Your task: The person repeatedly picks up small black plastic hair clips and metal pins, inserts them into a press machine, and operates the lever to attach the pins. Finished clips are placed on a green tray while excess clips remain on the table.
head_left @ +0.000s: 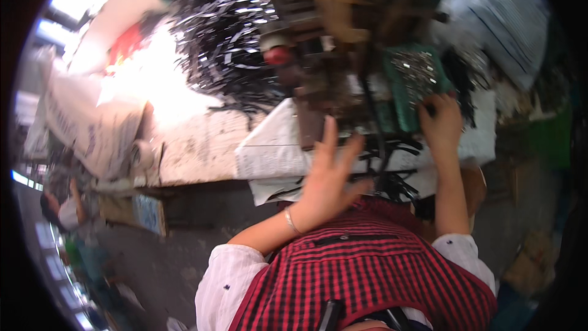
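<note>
- The pale worktop carries everything else here; its near edge runs just in front of the person.
- A machine stands toward the middle of the worktop, blurred, with dark and brownish parts; its finer details cannot be made out.
- A big heap of glossy black strips lies left of the machine, toward the worktop's far edge. They look thin, light and bendy, and probably slide over one another; one is likely best pinched near an end.
- A white sheet lies along the near edge, partly hanging over it.
- The green tray sits right of the machine, back from the near edge. It looks light and fairly stiff; its side walls should give the surest hold.
- The left hand is by the near edge, in front of the machine, fingers spread apart, with nothing seen in its grasp.
- The right hand is at the tray's right side, toward its near end, fingers bent. Something dark shows between thumb and fingers, but whether they grip it I cannot tell.
- Loose black strips lie between the hands at the near edge.
- Small shiny pieces fill the tray's far part; they look hard, light and slippery, suited to a fingertip pinch.
</note>
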Tool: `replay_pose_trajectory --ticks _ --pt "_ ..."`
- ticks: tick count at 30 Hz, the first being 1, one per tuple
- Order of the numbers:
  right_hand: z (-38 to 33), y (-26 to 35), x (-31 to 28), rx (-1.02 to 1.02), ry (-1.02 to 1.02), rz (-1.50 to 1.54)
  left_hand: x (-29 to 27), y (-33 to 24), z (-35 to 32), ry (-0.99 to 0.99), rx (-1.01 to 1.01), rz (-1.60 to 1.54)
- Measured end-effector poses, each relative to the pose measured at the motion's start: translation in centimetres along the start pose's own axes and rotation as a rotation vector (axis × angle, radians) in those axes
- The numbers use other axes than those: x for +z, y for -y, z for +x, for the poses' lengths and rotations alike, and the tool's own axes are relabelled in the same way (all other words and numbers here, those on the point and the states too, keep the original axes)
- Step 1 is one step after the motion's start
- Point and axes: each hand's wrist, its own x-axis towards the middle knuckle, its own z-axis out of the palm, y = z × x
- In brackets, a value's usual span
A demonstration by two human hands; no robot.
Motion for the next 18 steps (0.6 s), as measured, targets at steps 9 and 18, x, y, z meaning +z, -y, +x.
replay_pose_trajectory --ticks 9,18 --pt "-0.4 -2.3 -0.2 0.433 0.045 0.776 -14.6 5.3 1.0 -0.592 0.060 0.298" --pt "1.2 -2.0 2.2 0.218 -0.092 0.585 -12.0 24.2 2.0 -0.317 -0.034 0.698"
